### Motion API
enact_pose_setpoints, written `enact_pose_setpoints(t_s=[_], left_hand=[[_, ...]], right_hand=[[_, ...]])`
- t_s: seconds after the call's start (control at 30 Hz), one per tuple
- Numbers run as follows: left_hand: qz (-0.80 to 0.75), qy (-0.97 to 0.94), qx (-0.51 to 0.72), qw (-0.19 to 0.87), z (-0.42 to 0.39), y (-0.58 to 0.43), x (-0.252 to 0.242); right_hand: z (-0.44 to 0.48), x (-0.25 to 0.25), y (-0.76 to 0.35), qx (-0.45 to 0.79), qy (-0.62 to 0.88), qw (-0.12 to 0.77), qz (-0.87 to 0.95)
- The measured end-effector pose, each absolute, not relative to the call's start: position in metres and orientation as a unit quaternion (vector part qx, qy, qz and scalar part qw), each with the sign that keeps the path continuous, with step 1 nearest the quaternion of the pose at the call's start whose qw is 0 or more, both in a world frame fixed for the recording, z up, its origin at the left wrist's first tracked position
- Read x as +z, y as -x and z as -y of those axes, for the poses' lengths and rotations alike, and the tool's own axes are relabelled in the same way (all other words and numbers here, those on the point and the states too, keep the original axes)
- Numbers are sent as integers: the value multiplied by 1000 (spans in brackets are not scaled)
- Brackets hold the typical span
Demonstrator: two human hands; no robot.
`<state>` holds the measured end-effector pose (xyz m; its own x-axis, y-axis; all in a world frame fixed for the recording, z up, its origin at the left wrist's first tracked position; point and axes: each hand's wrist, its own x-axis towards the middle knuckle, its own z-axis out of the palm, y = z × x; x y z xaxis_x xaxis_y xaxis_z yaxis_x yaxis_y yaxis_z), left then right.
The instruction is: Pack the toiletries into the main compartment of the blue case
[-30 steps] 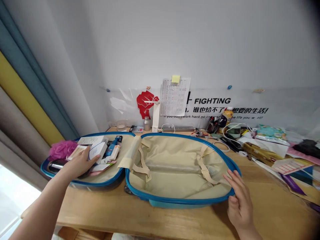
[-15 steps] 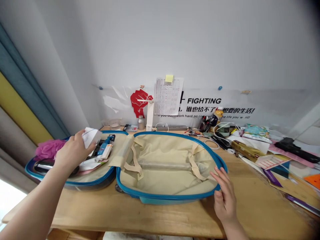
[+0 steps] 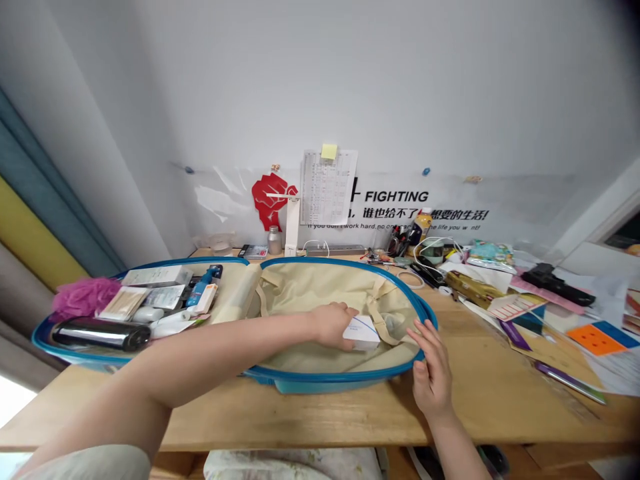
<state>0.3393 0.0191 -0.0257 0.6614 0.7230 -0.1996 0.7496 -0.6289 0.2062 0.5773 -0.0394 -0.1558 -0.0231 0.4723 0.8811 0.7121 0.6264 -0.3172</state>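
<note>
An open suitcase (image 3: 280,379) with a blue rim and beige lining lies on the wooden desk. My left hand (image 3: 333,325) reaches across into its right half, closed around a small white box (image 3: 363,332) close to the lining. At the right end of the rim rests my right hand (image 3: 434,363), its fingers stretched over the edge and the thumb apart. In the left half lie a black bottle (image 3: 100,333), a pink bath puff (image 3: 90,297), a long white box (image 3: 159,275), a pack of cotton swabs (image 3: 124,303) and a blue bottle (image 3: 201,287).
Papers, an orange-and-blue card (image 3: 597,339), a gold pouch (image 3: 470,287) and a black object (image 3: 555,285) crowd the right side of the desk (image 3: 480,407). Along the wall stand a small jar (image 3: 274,240), a white lamp (image 3: 293,227) and a yellow-labelled bottle (image 3: 423,223).
My left hand has carried the white box from above the suitcase's left half rightward and down into the right half. My right hand stays at the rim. The view has shifted slightly.
</note>
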Motion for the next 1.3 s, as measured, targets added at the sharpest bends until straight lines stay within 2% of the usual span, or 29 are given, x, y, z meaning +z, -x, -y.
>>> enact_pose_setpoints(t_s=[0.4, 0.83, 1.1, 1.3], left_hand=[[-432, -880, -20, 195, -35, -381, -77], [-448, -858, 27, 248, -33, -383, -84], [-457, -868, 34, 189, -37, -367, -42], [-587, -803, 87, 53, -85, -247, 15]], right_hand=[[40, -155, -577, -113, 418, 556, 710], [40, -152, -577, -109, 414, 554, 714], [38, -154, -578, -114, 408, 563, 709], [36, -156, -579, -115, 407, 566, 708]])
